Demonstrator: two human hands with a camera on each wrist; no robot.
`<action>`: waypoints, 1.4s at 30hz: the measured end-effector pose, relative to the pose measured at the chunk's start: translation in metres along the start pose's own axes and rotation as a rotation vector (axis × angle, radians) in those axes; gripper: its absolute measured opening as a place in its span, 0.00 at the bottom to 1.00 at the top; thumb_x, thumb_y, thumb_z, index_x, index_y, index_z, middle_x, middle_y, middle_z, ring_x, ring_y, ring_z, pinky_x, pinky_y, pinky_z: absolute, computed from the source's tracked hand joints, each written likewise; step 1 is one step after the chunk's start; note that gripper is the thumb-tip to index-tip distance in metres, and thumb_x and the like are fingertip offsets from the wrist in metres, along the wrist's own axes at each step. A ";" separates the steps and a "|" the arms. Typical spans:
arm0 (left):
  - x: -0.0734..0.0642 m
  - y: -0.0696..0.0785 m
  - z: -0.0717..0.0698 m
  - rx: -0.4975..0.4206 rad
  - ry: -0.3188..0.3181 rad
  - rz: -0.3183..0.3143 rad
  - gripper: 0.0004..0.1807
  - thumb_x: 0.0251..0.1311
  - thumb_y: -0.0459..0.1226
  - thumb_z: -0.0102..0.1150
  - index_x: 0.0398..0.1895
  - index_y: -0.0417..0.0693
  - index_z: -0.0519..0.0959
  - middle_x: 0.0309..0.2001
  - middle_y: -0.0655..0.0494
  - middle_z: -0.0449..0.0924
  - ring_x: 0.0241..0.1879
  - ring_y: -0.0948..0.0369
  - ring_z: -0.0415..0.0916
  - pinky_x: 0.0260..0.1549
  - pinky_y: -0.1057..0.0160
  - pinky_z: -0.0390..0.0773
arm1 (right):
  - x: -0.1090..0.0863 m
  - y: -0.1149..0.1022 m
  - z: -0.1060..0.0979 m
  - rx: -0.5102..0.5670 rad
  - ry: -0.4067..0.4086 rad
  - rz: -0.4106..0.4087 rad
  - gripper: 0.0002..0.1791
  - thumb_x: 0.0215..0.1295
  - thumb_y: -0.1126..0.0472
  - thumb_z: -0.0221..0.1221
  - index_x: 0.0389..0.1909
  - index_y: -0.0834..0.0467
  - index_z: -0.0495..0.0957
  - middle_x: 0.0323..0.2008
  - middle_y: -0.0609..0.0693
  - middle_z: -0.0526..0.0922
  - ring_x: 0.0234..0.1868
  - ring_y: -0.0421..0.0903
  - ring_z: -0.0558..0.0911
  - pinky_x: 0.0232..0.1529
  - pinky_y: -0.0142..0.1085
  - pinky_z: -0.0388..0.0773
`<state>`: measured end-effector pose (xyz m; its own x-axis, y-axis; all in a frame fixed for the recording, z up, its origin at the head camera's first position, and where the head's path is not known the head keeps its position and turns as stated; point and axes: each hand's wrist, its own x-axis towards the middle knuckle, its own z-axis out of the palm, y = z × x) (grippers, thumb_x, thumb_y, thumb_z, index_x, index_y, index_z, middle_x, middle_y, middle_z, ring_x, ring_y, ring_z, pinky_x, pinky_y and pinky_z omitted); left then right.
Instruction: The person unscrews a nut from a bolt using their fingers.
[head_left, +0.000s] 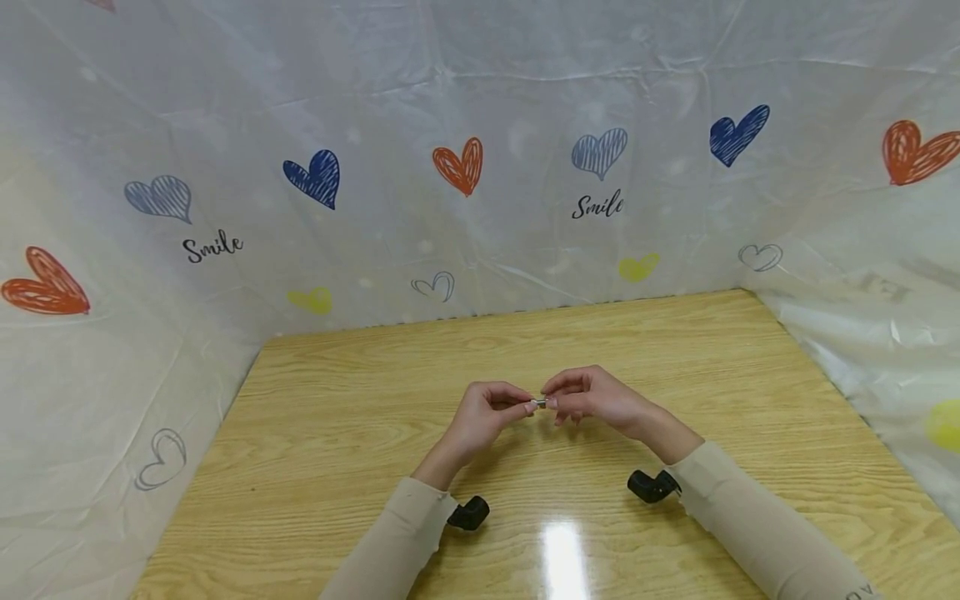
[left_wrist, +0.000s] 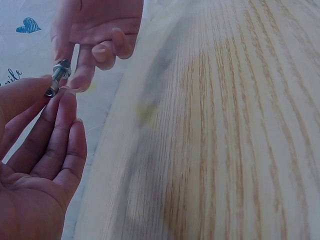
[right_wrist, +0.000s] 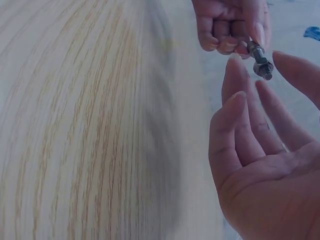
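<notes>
A small silver metal bolt with a hex nut on its threads is held above the table between the hands. My left hand pinches the bolt's far end between thumb and fingers, seen in the left wrist view as well. Around the nut end is my right hand, with its thumb and fingers spread to either side. In the right wrist view its thumb stands slightly apart from the nut, and the other fingers are loosely bent. The left fingertips partly hide the bolt's held end.
Below both hands lies a wood-grain table. A pale curtain printed with hearts and "Smile" hangs along the back and sides. Black wrist-mounted devices stick out from both beige sleeves.
</notes>
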<state>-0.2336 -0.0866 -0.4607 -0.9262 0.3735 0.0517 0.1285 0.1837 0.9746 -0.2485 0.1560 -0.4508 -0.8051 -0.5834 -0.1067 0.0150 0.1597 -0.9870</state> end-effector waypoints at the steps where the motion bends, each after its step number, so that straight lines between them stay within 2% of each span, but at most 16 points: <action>1: 0.000 0.000 0.000 0.000 0.000 0.000 0.07 0.65 0.34 0.69 0.43 0.41 0.88 0.41 0.50 0.87 0.45 0.39 0.83 0.45 0.42 0.83 | 0.000 0.000 0.000 -0.003 0.006 0.005 0.23 0.75 0.57 0.61 0.62 0.70 0.75 0.51 0.69 0.83 0.45 0.62 0.85 0.39 0.43 0.81; 5: -0.001 0.001 0.000 -0.002 0.003 0.000 0.07 0.66 0.34 0.69 0.43 0.41 0.88 0.41 0.50 0.87 0.45 0.39 0.83 0.44 0.43 0.83 | -0.001 0.000 0.001 -0.015 0.035 0.021 0.21 0.76 0.55 0.59 0.58 0.67 0.79 0.46 0.64 0.86 0.45 0.64 0.85 0.39 0.42 0.82; 11: 0.000 0.001 0.001 0.002 -0.002 -0.002 0.07 0.66 0.34 0.69 0.43 0.41 0.88 0.41 0.50 0.87 0.46 0.39 0.83 0.45 0.42 0.83 | 0.000 0.001 0.001 -0.013 0.034 -0.007 0.16 0.76 0.57 0.60 0.53 0.66 0.83 0.43 0.61 0.87 0.42 0.62 0.85 0.35 0.40 0.81; 22: -0.001 0.000 0.000 -0.013 0.001 -0.007 0.07 0.65 0.34 0.69 0.43 0.40 0.88 0.40 0.49 0.87 0.45 0.39 0.83 0.45 0.43 0.83 | -0.001 0.001 0.000 -0.009 0.035 -0.008 0.17 0.72 0.59 0.63 0.54 0.66 0.80 0.46 0.69 0.83 0.43 0.64 0.82 0.37 0.43 0.80; 25: -0.001 0.001 0.000 -0.020 0.005 -0.003 0.07 0.65 0.33 0.69 0.42 0.39 0.88 0.40 0.48 0.87 0.45 0.38 0.83 0.45 0.43 0.83 | -0.001 -0.001 0.000 -0.006 0.051 0.004 0.19 0.73 0.57 0.62 0.55 0.67 0.79 0.46 0.69 0.83 0.44 0.64 0.83 0.38 0.43 0.81; 29: -0.001 0.001 -0.001 -0.021 0.004 0.003 0.07 0.65 0.33 0.69 0.42 0.39 0.88 0.40 0.48 0.87 0.45 0.38 0.83 0.45 0.42 0.83 | -0.001 -0.002 0.000 -0.009 0.057 0.017 0.20 0.75 0.56 0.60 0.56 0.68 0.80 0.46 0.63 0.85 0.44 0.64 0.84 0.39 0.43 0.81; 36: -0.001 0.001 -0.001 -0.011 0.001 0.004 0.07 0.65 0.34 0.69 0.42 0.40 0.88 0.40 0.49 0.87 0.45 0.37 0.83 0.45 0.41 0.83 | -0.001 -0.001 0.001 -0.006 0.040 0.017 0.17 0.76 0.56 0.60 0.53 0.65 0.83 0.41 0.56 0.88 0.42 0.61 0.85 0.38 0.42 0.82; 39: 0.000 0.001 0.000 -0.005 -0.001 0.002 0.07 0.65 0.34 0.69 0.43 0.40 0.88 0.40 0.50 0.87 0.45 0.38 0.83 0.45 0.42 0.83 | -0.001 0.000 0.001 -0.007 0.035 0.009 0.16 0.76 0.57 0.60 0.53 0.66 0.83 0.41 0.56 0.87 0.41 0.59 0.84 0.38 0.42 0.82; 42: -0.001 0.002 0.000 -0.003 0.001 0.000 0.07 0.65 0.34 0.69 0.43 0.40 0.88 0.40 0.50 0.87 0.45 0.38 0.83 0.45 0.42 0.83 | 0.000 0.001 0.000 -0.012 0.030 -0.002 0.16 0.75 0.58 0.61 0.53 0.66 0.82 0.42 0.60 0.86 0.40 0.59 0.84 0.37 0.42 0.82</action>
<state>-0.2326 -0.0867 -0.4591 -0.9266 0.3724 0.0524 0.1278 0.1807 0.9752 -0.2481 0.1561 -0.4522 -0.8223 -0.5600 -0.1007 0.0060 0.1683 -0.9857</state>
